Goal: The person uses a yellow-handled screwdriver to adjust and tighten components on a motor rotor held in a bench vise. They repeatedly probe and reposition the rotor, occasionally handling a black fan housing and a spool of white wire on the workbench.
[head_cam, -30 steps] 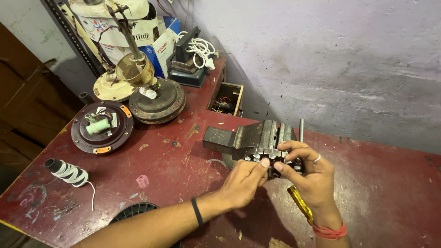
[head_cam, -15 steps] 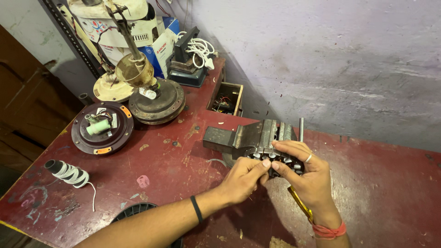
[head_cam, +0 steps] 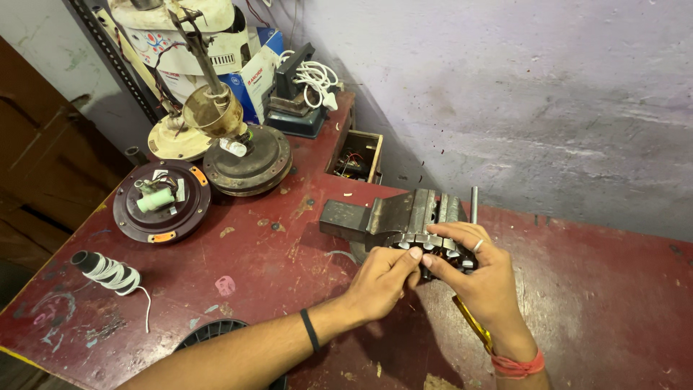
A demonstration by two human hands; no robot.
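- left hand (head_cam: pixel 381 280) fingers curled, thumb and fingertips pinching the near edge of the slotted motor stator (head_cam: pixel 433 244); black band on that wrist
- right hand (head_cam: pixel 482 278) draped over the stator from its right side, fingers bent and gripping it, ring on one finger, red thread at the wrist
- stator sits clamped in a small metal bench vise (head_cam: pixel 393 214), near the middle of the red table (head_cam: pixel 606 303), close to the wall
- vise handle rod (head_cam: pixel 474 204) stands upright just behind the right hand
- yellow-handled tool (head_cam: pixel 473 325) lies on the table under the right wrist, mostly hidden
- left of the vise, well apart: ceiling fan motor housing (head_cam: pixel 249 162) with a brass-coloured cup on its shaft, and an open dark fan motor base (head_cam: pixel 160 207) with a green part inside
- spool of white cord (head_cam: pixel 108 271) near the table's left edge
- small open wooden box (head_cam: pixel 355 154) behind the vise, against the wall
- black round slotted part (head_cam: pixel 213 334) at the near edge, partly covered by the left forearm
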